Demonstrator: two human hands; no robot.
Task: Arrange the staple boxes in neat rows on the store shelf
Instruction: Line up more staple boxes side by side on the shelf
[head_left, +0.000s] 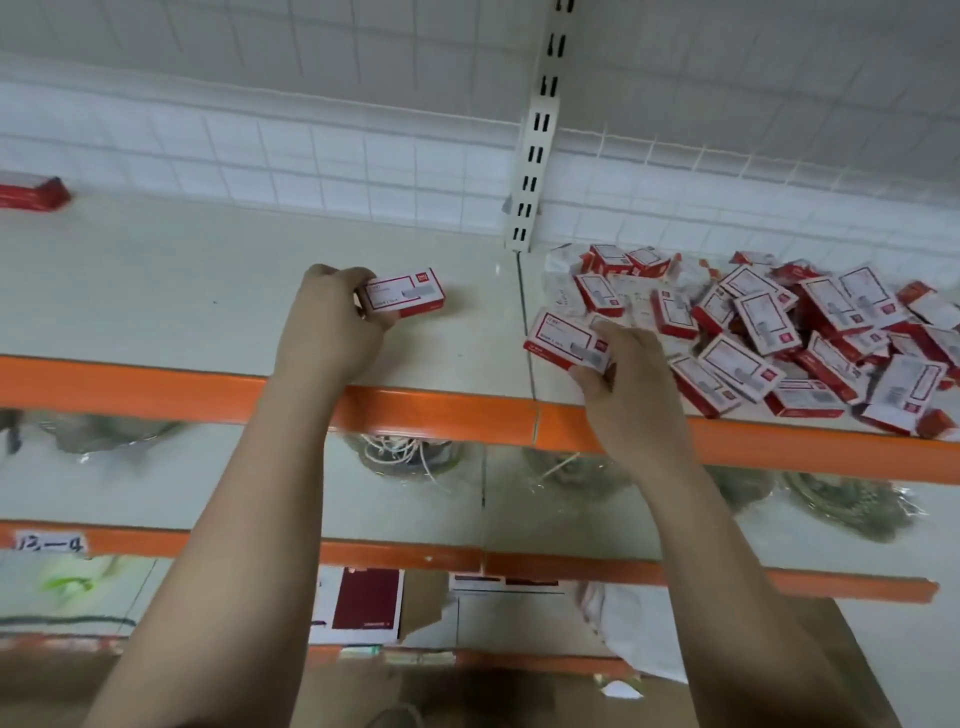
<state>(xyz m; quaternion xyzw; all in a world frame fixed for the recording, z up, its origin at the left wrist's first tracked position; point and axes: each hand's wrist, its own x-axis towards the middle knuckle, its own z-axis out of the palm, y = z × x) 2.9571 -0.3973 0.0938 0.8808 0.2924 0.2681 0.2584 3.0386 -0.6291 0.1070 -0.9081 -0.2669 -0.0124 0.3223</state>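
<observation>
Both hands are busy — the left hand (332, 317) grips one staple box (404, 295) on the shelf (156, 291), the right hand (621, 364) pinches another box (566, 340) beside the jumbled pile (779, 332) — right section

Glossy red-and-white cardboard is seen on the staple boxes (810, 332), smooth pale board on the shelf (156, 291), painted orange metal along its edge (130, 384).
</observation>
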